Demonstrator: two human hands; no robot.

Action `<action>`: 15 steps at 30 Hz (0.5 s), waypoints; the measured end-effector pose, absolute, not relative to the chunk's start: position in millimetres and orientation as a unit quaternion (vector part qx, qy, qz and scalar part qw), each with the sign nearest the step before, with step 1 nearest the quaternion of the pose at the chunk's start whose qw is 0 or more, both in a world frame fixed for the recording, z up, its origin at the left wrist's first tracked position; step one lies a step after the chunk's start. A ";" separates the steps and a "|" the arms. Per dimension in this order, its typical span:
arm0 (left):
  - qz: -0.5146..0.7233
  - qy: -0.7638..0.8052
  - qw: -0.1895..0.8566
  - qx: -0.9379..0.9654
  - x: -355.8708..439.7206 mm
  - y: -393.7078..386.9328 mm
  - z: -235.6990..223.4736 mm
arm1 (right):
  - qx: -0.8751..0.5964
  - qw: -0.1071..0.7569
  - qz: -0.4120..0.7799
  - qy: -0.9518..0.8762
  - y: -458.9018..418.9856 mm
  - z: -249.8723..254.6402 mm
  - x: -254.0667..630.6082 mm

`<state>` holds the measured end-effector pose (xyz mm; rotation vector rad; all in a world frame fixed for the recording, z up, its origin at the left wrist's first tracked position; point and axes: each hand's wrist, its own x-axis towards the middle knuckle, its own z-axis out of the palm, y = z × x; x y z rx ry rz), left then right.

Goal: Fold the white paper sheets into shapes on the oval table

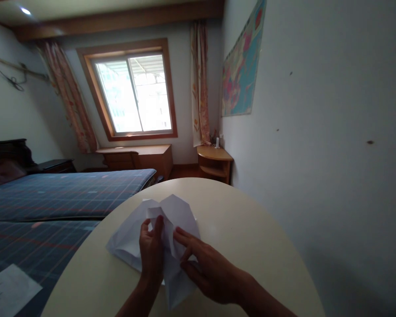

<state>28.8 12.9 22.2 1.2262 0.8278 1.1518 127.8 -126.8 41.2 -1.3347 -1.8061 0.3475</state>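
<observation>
A large piece of folded white paper (181, 211) is over the round cream table (237, 220), its creased flaps spreading left, up and toward me. My left hand (152, 246) pinches a raised flap near the paper's middle between thumb and fingers. From the right, my right hand (207, 264) has its fingers against the paper's inner fold, the thumb below them closed on its edge. The paper's underside and the parts behind my hands are hidden.
A bed with a blue plaid cover (69, 193) stands to the left, with a printed sheet (11, 288) at its near end. A wall (333, 198) runs along the right. Beyond the table are a wooden desk (155, 154) and a corner shelf (214, 153).
</observation>
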 end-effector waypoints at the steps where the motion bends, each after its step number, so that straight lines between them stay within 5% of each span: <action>1: 0.502 0.353 0.580 0.536 29.2 16.1 20.2 | -0.530 0.438 0.153 -0.710 -126.4 38.3 128.1; 11: 0.654 0.289 0.218 0.664 28.3 17.0 19.8 | -0.538 0.466 0.139 -0.689 -123.0 34.1 121.8; 15: 0.651 0.263 0.161 0.694 24.0 17.8 20.4 | -0.545 0.457 0.124 -0.692 -122.7 33.3 118.5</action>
